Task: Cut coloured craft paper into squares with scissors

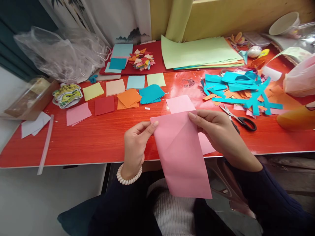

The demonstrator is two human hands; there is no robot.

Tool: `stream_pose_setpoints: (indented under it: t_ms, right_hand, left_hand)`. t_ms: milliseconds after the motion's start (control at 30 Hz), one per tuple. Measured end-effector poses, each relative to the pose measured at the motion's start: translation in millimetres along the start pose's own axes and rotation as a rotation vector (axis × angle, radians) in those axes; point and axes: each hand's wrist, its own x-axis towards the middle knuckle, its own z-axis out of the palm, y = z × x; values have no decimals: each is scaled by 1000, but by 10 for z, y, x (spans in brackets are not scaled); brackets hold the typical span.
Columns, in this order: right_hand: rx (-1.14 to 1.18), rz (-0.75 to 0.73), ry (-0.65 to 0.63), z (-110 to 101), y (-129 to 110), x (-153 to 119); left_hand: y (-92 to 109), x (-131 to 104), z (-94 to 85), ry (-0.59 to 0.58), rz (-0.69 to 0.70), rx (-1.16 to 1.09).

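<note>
Between my two hands hangs a pink sheet of paper (182, 157), with a diagonal crease near its upper part. The thumb and fingers of my left hand (137, 141) pinch its top left corner; a beaded band circles that wrist. My right hand (216, 129) pinches the top right corner in the same way. The sheet's lower end hangs past the table's front edge, over my lap. Behind it, another piece of pink paper (180, 103) lies on the table, partly covered. Black-handled scissors (240, 120) rest just beyond my right hand.
On the red table (103, 137) lie small stacks of coloured squares, including orange ones (129, 98) and blue ones (152, 94). Blue and orange scraps (236, 85) are heaped at the right. Large green sheets (197, 52) lie at the back. A white strip (46, 144) overhangs the front edge.
</note>
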Motion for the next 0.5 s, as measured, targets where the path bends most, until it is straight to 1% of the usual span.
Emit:
stream_pose_setpoints:
  t_ms: [100,167,200,267,300,333,400,500]
  right_hand:
    - [-113,7,-26,-82,0,47]
    - [-231,-43,12,-139,-35,70]
    - [-307,-92,62,-152,-74,73]
    - [-471,-237,170,-123,-200,69]
    - [-551,-313,200,-78,-279,66]
    - [-617,-387,193,-16,-362,68]
    - [-728,-453,115,139,-507,101]
    - [-857,-435,-105,352,-600,241]
  left_hand:
    - [-4,1,-18,5,1,36]
    - [-2,5,-22,11,8,51]
    - [0,6,-22,9,12,56]
    - [3,8,-15,-8,19,65]
    - [4,8,-9,-21,21,68]
    - [5,7,-1,-33,24,69]
    - [3,4,14,-47,32,68]
    - [-3,1,25,-50,39,62]
